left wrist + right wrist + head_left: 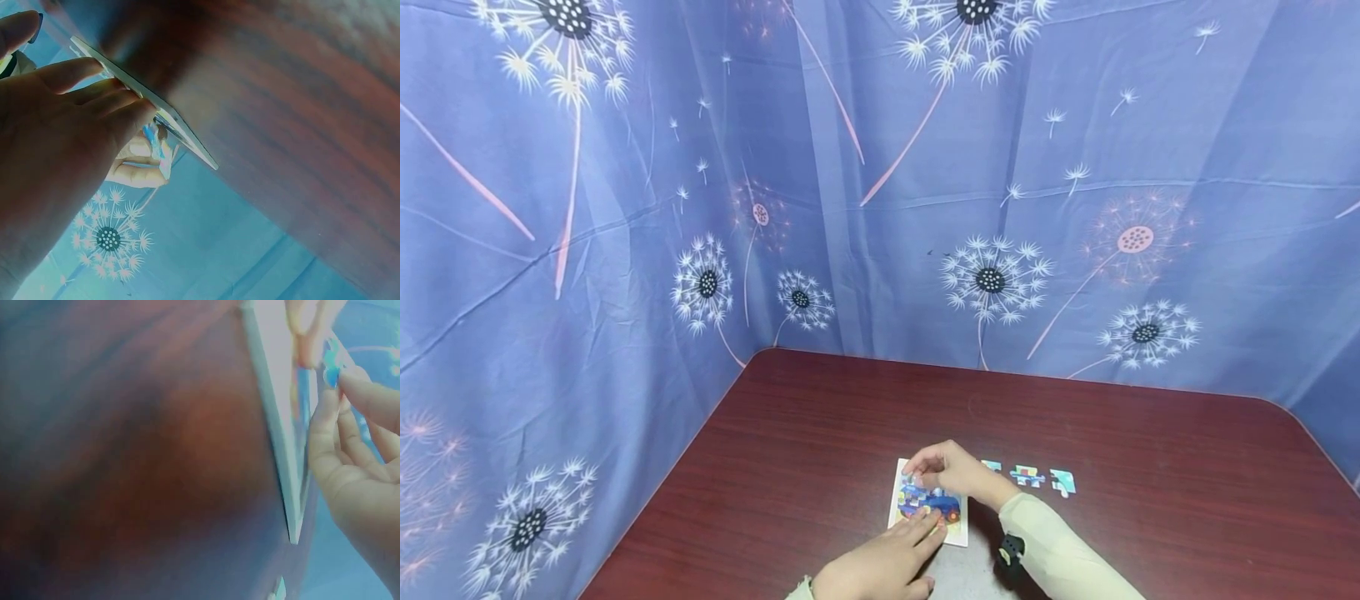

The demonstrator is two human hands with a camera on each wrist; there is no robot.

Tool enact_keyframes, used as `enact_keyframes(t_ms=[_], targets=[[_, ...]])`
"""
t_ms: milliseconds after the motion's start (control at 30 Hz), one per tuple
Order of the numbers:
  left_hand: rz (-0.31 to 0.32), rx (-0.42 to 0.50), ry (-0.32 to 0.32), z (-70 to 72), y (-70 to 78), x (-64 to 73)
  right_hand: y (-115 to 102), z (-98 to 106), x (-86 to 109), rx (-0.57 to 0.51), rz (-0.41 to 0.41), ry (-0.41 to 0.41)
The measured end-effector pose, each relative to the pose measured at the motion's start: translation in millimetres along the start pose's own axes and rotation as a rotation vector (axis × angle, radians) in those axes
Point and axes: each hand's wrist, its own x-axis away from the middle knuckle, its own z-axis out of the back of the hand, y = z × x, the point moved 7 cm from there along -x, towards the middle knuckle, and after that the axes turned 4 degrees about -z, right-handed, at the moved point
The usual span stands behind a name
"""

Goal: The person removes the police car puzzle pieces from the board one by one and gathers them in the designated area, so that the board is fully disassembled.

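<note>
A jigsaw puzzle board [896, 493] with a white border lies on the table, its picture showing a blue vehicle with orange wheels. My left hand [891, 557] rests fairly straight fingers on the board's near part. Above the far left part of the board, my right hand [953, 469] pinches a small blue-and-teal puzzle piece [332, 366] between thumb and fingertips. The left wrist view also shows this piece [165, 157] close to the board's surface. The right hand hides part of the picture in the head view.
To the right of the board lie loose puzzle pieces [1027, 476], one partly hidden behind the right wrist. Below them, a black device [1011, 550] sits on the right wrist. Blue dandelion-print curtains [880, 275] stand behind and left of the dark red table [820, 425].
</note>
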Motion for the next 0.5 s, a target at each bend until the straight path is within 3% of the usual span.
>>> enact_keyframes(t_ms=[500], targets=[[0.011,0.006,-0.002,2.7,0.7,0.4,-4.7,22.1,11.1,-0.037,-0.039,0.055]])
